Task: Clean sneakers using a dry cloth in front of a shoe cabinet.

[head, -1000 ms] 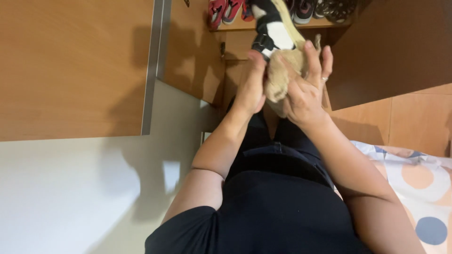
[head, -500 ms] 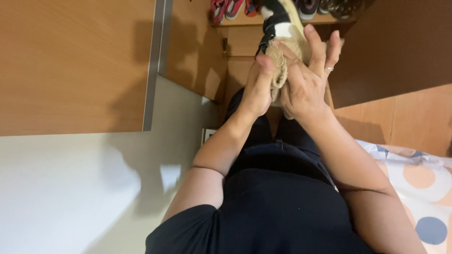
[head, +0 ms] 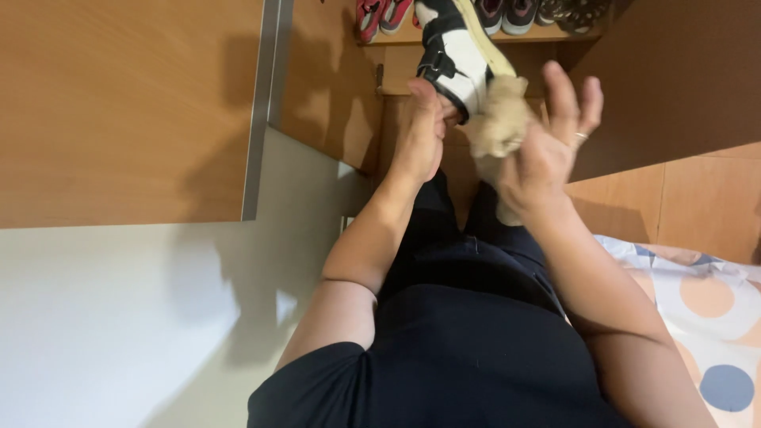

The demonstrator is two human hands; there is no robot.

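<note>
Black-and-white sneaker [head: 453, 49] was gripped at its heel by the left hand [head: 420, 135]; the right hand [head: 548, 147], fingers spread, pressed a tan cloth [head: 498, 123] against it.

light: warm, indoor, even | shadows: soft, on white wall [head: 119, 317] | blur: slight, right hand [head: 547, 150]
</note>
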